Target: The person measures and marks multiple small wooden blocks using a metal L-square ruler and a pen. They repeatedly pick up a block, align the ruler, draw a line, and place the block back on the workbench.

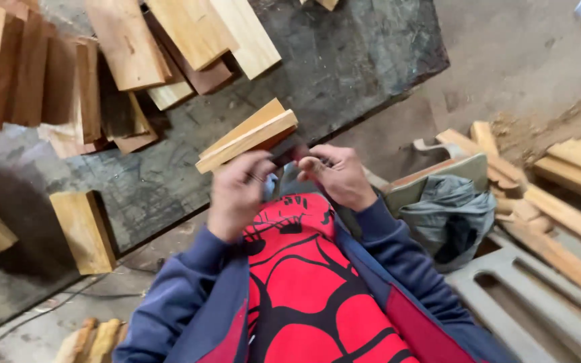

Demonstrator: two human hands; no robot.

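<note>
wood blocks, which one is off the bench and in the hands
The pale block at centre, tilted, gripped by the left hand with the right hand at its lower end. The other blocks lie on the bench.

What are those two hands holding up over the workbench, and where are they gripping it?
A flat rectangular piece of light wood, gripped at its near end by the left hand. The right hand pinches something small and dark there, too blurred to identify.
</note>
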